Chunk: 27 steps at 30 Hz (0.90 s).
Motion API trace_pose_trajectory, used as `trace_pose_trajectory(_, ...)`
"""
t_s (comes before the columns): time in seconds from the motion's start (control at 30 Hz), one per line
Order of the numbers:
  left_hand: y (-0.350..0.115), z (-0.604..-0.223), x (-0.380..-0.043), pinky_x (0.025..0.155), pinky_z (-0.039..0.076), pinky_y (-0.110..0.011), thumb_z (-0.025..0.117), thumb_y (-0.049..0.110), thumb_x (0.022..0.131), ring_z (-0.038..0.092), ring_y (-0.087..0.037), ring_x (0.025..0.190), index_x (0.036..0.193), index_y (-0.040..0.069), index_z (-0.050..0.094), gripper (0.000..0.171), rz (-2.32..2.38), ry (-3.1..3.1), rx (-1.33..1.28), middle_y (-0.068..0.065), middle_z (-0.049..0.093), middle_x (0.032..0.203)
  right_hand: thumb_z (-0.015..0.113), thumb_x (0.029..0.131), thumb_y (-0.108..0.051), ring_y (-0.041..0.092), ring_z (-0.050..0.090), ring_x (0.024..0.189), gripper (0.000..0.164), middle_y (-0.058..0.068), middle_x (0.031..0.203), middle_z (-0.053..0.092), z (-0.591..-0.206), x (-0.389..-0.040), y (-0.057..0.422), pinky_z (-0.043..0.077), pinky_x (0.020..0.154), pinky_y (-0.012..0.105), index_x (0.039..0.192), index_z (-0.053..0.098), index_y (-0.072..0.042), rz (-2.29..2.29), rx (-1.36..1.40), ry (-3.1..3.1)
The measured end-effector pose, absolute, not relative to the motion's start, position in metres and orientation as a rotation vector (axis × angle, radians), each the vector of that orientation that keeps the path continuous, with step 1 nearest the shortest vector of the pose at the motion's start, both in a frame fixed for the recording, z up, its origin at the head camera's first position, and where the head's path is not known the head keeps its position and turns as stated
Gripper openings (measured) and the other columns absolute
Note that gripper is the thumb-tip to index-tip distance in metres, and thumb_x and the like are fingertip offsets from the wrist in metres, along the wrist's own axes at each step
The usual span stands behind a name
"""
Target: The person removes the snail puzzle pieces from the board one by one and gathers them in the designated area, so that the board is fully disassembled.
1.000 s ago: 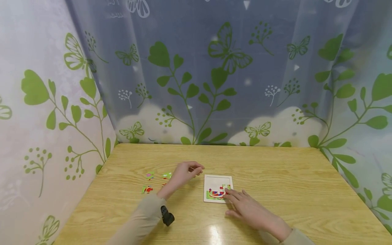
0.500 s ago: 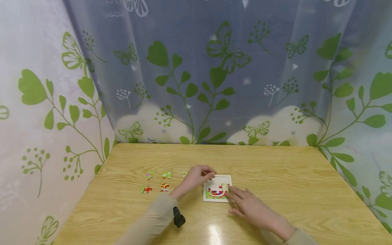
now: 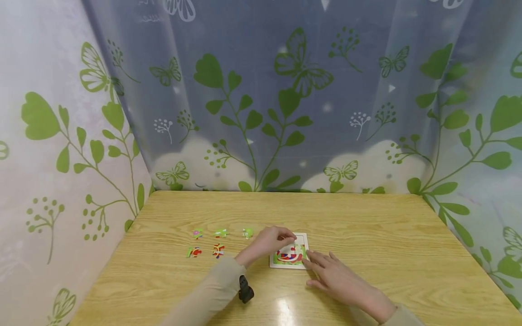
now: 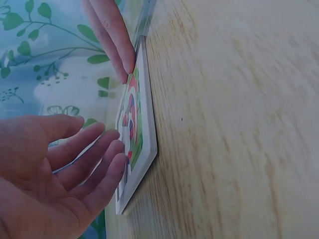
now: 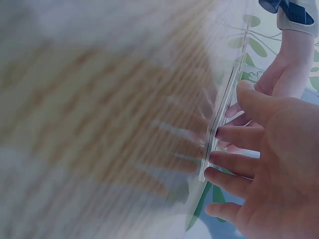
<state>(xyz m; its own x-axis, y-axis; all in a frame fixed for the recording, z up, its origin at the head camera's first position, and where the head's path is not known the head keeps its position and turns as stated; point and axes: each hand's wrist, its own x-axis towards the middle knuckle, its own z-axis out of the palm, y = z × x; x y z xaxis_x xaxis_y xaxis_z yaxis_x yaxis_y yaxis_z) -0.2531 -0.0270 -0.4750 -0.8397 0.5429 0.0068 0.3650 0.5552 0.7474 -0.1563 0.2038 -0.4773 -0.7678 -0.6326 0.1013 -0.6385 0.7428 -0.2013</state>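
Observation:
A small square jigsaw puzzle tray (image 3: 271, 266) with a pale frame lies on the table, its lower part filled with red, green, blue and white pieces. Over its upper part reaches my left hand (image 3: 269, 241), fingers gently bent. In the left wrist view nothing shows between the thumb and fingers of the left hand (image 4: 60, 174), and the fingertips lie close to the puzzle face. My right hand (image 3: 336, 276) has its fingers extended, tips at the tray's right edge. The right wrist view shows these fingers of the right hand (image 5: 279, 159) spread along the tray's thin edge (image 5: 218, 117).
Several loose jigsaw pieces lie left of the tray, among them a green and white piece (image 3: 247, 233), a red piece (image 3: 218, 250) and a red and green piece (image 3: 194, 251). A patterned curtain (image 3: 253, 113) stands behind the wooden table (image 3: 367, 226).
My left hand has moved right, from beside the tray's left edge to over its upper part, uncovering loose pieces behind it. The right hand has stayed nearly still at the tray's right edge.

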Motion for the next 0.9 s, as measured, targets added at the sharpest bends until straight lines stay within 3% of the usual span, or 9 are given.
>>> trace_pose_trajectory(0.3,-0.018,-0.477,-0.254,0.074,0.051,-0.024,0.059,0.022,0.104,0.063,-0.006,0.083,0.116,0.011,0.075,0.022,1.126,2.557,0.763,-0.002,0.075,0.102,0.061,0.101,-0.039,0.042,0.053,0.131,0.056,0.023,0.149,0.049,-0.478,-0.155,0.203,0.040,0.105,0.066,0.142,0.057,-0.001,0.294,1.080,-2.888)
trace_pose_trajectory(0.57,-0.014,-0.471,-0.250,0.078,0.055,-0.027,0.059,0.021,0.104,0.069,-0.018,0.097,0.118,0.010,0.073,0.023,1.148,2.574,0.755,-0.004,0.073,0.111,0.062,0.100,-0.038,0.041,0.055,0.129,0.055,0.023,0.148,0.051,-0.479,-0.154,0.203,0.042,0.104,0.065,0.141,0.058,-0.001,0.257,1.083,-2.860)
trace_pose_trajectory(0.9,-0.010,-0.473,-0.250,0.072,0.055,-0.021,0.067,0.009,0.098,0.069,-0.015,0.086,0.108,0.006,0.075,0.014,1.249,2.578,0.740,-0.004,0.073,0.099,0.062,0.100,-0.039,0.041,0.054,0.130,0.055,0.023,0.148,0.051,-0.480,-0.155,0.202,0.043,0.104,0.065,0.141,0.058,-0.001,0.244,1.081,-2.865)
